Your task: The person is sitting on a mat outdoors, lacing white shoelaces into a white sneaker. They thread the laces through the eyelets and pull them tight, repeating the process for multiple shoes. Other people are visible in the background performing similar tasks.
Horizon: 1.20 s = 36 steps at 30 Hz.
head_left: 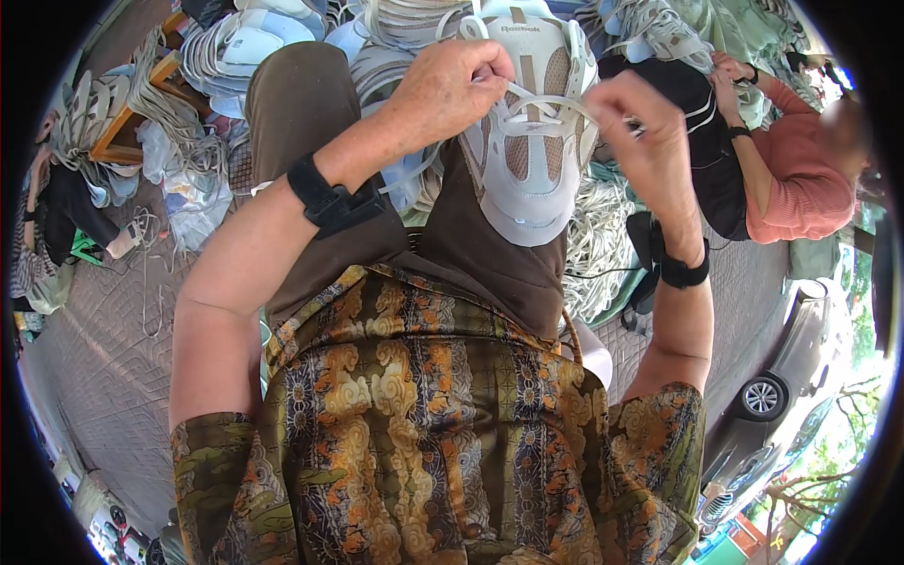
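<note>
Grey-white shoe upper (529, 141) rests on person's lap, on brown trousers (471, 235), toe end toward body. Left hand (450, 87) closed, fingers pinching white lace (527, 94) at top of upper. Right hand (633, 122) closed too, pinching other end of same lace, just beside upper. Black bands on both wrists. Piles of white uppers (245, 47) and loose laces (593, 245) lie around on ground. Another person in pink top (800, 179) sits near, on right.

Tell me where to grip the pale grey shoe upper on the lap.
Probably the pale grey mesh shoe upper by its side edges near the lace holes, from left and right. Its rounded toe rests on the knee, and both hands are on the flat white lace there.
</note>
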Each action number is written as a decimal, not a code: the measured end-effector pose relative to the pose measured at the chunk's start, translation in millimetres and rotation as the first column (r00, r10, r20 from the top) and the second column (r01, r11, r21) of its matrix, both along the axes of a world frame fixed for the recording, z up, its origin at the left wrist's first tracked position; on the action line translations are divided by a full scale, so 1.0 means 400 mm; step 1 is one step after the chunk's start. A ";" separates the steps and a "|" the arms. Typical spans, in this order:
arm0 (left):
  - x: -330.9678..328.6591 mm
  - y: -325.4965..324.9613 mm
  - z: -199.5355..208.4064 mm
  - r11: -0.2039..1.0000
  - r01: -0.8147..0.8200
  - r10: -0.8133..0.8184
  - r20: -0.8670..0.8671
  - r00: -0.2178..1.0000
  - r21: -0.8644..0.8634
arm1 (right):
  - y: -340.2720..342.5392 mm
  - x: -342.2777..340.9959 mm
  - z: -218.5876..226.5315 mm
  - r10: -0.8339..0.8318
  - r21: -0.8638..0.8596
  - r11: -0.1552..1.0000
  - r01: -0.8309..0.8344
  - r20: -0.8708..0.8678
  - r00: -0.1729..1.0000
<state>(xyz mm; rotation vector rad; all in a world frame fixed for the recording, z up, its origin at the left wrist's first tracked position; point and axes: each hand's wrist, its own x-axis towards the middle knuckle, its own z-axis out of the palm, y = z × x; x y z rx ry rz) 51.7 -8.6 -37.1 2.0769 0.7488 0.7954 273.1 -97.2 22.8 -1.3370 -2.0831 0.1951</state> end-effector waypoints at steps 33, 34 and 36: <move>0.035 -0.019 -0.027 0.991 -0.012 0.001 0.083 0.997 0.130 | -0.052 -0.021 -0.084 -0.076 0.184 0.983 0.020 0.307 0.949; 0.034 -0.021 -0.022 0.993 -0.015 0.006 0.072 0.997 0.121 | -0.047 -0.023 -0.085 -0.070 0.180 0.984 0.004 0.362 0.930; 0.031 -0.021 -0.021 0.993 -0.019 0.013 0.053 0.998 0.116 | -0.040 -0.027 -0.076 -0.060 0.171 0.985 -0.025 0.470 0.881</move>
